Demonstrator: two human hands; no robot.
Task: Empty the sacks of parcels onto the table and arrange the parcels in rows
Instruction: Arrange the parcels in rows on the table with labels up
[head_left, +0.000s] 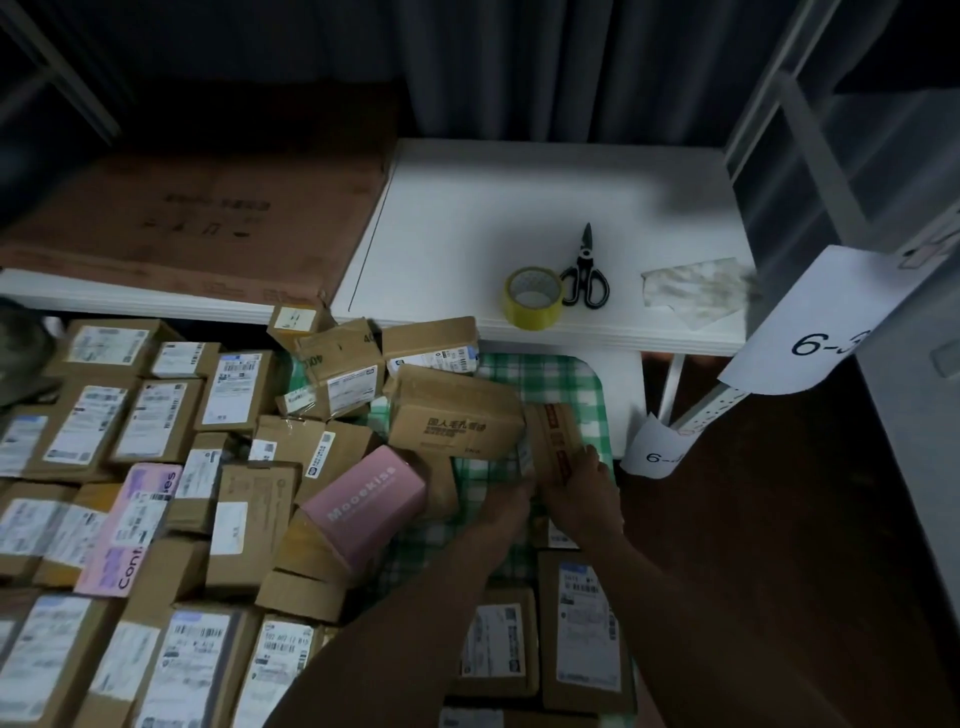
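on the green checked cloth (566, 384) of the low table, many cardboard parcels (156, 415) lie side by side in rows at the left, with a messy heap in the middle. a pink box (363, 501) leans on that heap. both hands hold one small taped brown parcel (553, 434) near the cloth's right edge: the right hand (582, 499) curls round it, the left hand (506, 506) grips its near side. behind, a white table (467, 208) carries scissors (585, 275) and yellow tape (534, 297).
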